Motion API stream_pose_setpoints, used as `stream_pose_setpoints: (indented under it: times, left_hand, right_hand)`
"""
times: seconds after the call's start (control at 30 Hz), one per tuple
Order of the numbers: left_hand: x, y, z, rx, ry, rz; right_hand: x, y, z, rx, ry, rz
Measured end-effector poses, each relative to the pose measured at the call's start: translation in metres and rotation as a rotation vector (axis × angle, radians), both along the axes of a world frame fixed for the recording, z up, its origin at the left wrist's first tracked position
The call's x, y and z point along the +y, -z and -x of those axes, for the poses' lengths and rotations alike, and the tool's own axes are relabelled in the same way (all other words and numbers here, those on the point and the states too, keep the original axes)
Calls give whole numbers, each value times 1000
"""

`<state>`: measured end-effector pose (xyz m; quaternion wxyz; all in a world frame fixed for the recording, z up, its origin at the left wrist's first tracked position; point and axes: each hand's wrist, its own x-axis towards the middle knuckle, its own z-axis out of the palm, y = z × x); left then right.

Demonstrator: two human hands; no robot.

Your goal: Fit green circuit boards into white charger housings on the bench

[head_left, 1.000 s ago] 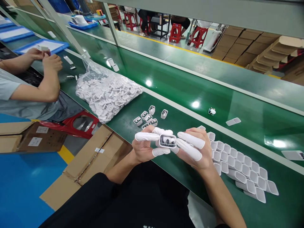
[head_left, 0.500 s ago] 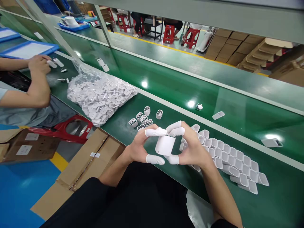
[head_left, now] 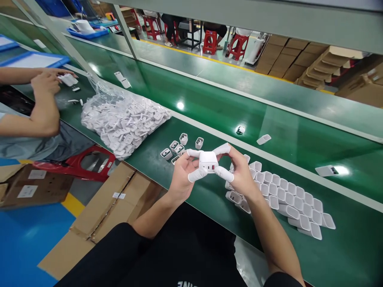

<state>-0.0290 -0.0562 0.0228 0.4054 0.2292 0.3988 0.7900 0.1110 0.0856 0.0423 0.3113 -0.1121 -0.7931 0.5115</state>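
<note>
Above bench; white, red-ported housing

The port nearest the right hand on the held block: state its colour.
Red; the port shows best in the head view.

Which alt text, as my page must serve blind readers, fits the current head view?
The left hand and right hand, in white finger covers, hold a white case, its ports facing the camera, over a green table. A bag of white parts and small cups holding components lie to the left; rows of white shells lie to the right.
</note>
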Motion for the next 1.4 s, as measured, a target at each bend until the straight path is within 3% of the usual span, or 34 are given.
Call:
stream_pose_setpoints:
  times: [0.4,0.53,0.67,0.73,0.8,0.9,0.97,1.07,1.17,1.4]
  left_hand:
    - [7,-10,-20,-87,-29,16]
    - [12,-3,-25,-91,-80,-38]
    - [14,-3,-25,-6,-16,-89]
    - [22,-4,-15,112,4,-93]
    - [43,-4,7,350,-7,-102]
    - [103,3,61,914,-75,-82]
    - [153,11,101,1294,-124,103]
    - [218,26,148,1680,-27,548]
    - [248,40,171,1775,33,672]
    - [249,59,171,1876,89,689]
  right_hand:
    - [5,2,2,17,-8,305]
    - [7,6,4,38,4,276]
    - [9,6,3,71,1,233]
    - [14,0,-4,54,10,176]
    - [23,-9,-15,59,90,98]
    - [41,-23,-37,183,292,4]
    - [50,-30,-49,267,383,-35]
    - [50,-39,-61,309,453,-101]
    - [42,-48,-67,279,481,-178]
    - [34,-65,-81,286,487,-291]
